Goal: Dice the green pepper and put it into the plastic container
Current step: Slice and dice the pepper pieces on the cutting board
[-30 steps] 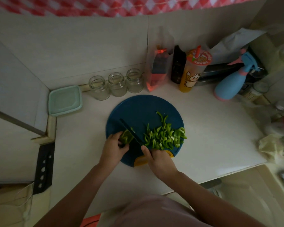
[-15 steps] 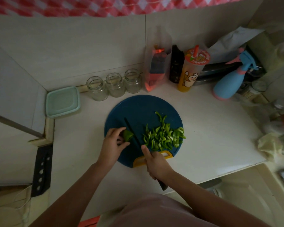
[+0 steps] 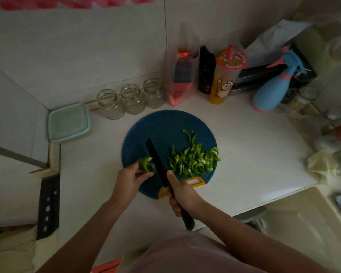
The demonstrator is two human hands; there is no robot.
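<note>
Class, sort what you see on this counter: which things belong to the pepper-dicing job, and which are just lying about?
For the job: left hand holding the pepper piece; right hand gripping the knife; cut strips; cutting board; plastic container.
Lying about: three glass jars; spray bottle; drink cup; dark bottle; clear bag.

Both bare forearms are slanting up from the bottom of the frame, drawing together toward its centre. The left hand (image 3: 131, 181), just left of centre, is pinching a curved piece of green pepper (image 3: 146, 163) between thumb and curled fingertips. The right hand (image 3: 183, 196), near it on the right, is wrapping its fingers round the handle of a black knife (image 3: 157, 157), one digit lying straight along the knife's back and pointing toward the upper left. The two hands are sitting close together without touching.
</note>
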